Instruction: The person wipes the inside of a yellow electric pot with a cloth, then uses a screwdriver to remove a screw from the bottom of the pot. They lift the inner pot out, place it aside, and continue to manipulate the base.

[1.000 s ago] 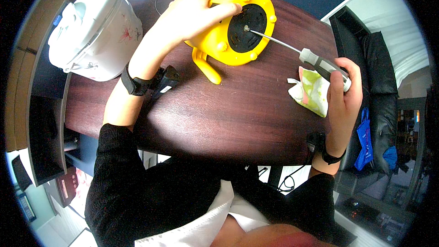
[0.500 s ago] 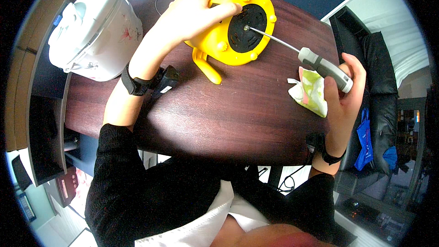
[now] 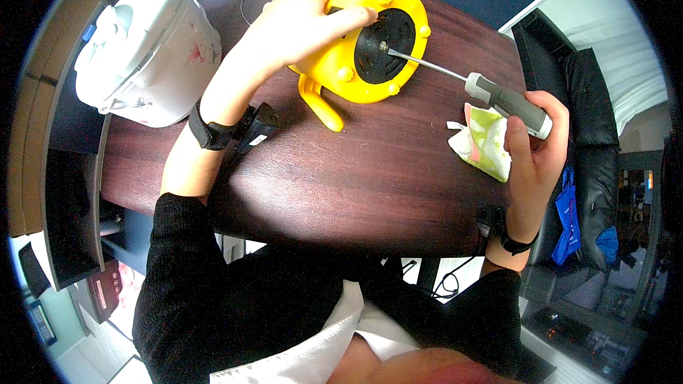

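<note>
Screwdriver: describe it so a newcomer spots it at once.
On the dark brown table, find the yellow object with a round black plate. The screwdriver slants from that plate's centre to the right hand. Unlike the patterned cloth near it, it has a slim metal shaft and a grey handle.

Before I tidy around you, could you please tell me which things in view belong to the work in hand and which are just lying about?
In use:
yellow object, held by the left hand
screwdriver in the right hand, tip at the black disc

Lying about:
white lidded container
patterned cloth
blue bag
</note>
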A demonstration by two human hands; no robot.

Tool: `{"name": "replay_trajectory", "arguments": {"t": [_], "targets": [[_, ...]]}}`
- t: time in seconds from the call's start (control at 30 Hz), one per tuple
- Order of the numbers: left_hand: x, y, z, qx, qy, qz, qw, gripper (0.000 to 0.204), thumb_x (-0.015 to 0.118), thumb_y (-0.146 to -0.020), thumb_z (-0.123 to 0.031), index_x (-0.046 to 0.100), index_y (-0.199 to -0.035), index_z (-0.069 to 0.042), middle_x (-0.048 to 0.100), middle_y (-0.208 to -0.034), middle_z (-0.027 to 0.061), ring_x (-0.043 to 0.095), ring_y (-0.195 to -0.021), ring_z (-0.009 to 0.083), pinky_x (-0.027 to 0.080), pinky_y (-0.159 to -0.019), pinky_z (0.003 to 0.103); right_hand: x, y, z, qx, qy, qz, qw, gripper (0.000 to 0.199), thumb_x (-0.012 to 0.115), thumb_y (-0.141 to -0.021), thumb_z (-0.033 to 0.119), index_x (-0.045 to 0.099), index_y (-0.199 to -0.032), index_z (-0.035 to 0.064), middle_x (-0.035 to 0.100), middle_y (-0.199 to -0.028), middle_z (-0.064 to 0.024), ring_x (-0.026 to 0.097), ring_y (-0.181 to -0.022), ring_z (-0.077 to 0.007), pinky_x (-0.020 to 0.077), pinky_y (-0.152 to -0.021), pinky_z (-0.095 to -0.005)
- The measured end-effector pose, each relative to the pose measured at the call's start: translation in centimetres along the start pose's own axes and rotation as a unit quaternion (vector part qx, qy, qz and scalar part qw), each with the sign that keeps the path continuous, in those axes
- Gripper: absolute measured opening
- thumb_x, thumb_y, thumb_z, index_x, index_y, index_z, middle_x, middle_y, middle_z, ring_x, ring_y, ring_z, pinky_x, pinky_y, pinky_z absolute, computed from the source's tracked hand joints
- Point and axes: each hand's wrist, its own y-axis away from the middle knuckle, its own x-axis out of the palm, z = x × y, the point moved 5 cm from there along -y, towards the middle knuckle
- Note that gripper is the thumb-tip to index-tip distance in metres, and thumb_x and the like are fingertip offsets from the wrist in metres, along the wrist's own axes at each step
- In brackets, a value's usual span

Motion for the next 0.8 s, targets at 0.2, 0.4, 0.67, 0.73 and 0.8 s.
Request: {"name": "replay_trajectory", "arguments": {"t": [0.2,0.4,0.67,0.73,0.8], "targets": [[-0.3,0.1,-0.2,0.002,-0.028,-0.007,1.000,0.074,0.056,-0.077,-0.059,0.054,-0.131,-0.008,0.057,-0.128,0.0148,0.054,-0.112,0.0362,0.039,-0.101,0.042,-0.9,0.2,-0.6,0.016,0.014,-0.003,1.000,0.030,0.061,-0.089,0.003,0.049,-0.116,0.0021,0.055,-0.105,-0.0062,0.056,-0.090,-0.0111,0.0462,-0.076,-0.0235],[-0.2,0.2,-0.4,0.002,-0.027,-0.008,1.000,0.074,0.056,-0.076,-0.060,0.054,-0.131,-0.010,0.057,-0.128,0.0149,0.052,-0.113,0.0382,0.040,-0.100,0.043,-1.4,0.2,-0.9,0.033,-0.032,-0.022,0.999,0.031,0.061,-0.089,0.002,0.049,-0.117,0.0022,0.054,-0.111,-0.0075,0.056,-0.097,-0.0134,0.0478,-0.081,-0.0254],[-0.2,0.3,-0.1,-0.025,-0.027,-0.010,0.999,0.075,0.057,-0.076,-0.061,0.053,-0.133,-0.012,0.054,-0.131,0.0147,0.051,-0.114,0.0411,0.041,-0.100,0.046,-1.8,-0.1,-0.9,0.029,-0.052,-0.021,0.998,0.032,0.060,-0.089,0.001,0.048,-0.119,0.0020,0.054,-0.109,-0.0077,0.057,-0.096,-0.0134,0.0477,-0.080,-0.0247],[-0.3,0.3,-0.4,-0.029,-0.018,-0.003,0.999,0.075,0.058,-0.075,-0.060,0.053,-0.133,-0.013,0.052,-0.134,0.0151,0.050,-0.116,0.0414,0.040,-0.101,0.048,-1.9,-0.2,-0.9,0.024,-0.039,-0.026,0.999,0.032,0.060,-0.089,0.001,0.048,-0.119,0.0021,0.054,-0.109,-0.0075,0.057,-0.095,-0.0132,0.0475,-0.080,-0.0244],[-1.5,0.1,-1.9,-0.059,-0.005,0.056,0.997,0.075,0.054,-0.080,-0.053,0.046,-0.136,-0.004,0.047,-0.136,0.0209,0.042,-0.125,0.0407,0.037,-0.104,0.049,-2.1,-0.1,-0.7,0.027,-0.033,-0.035,0.998,0.032,0.061,-0.089,0.002,0.049,-0.118,0.0022,0.054,-0.109,-0.0074,0.056,-0.094,-0.0129,0.0473,-0.079,-0.0240]]}}
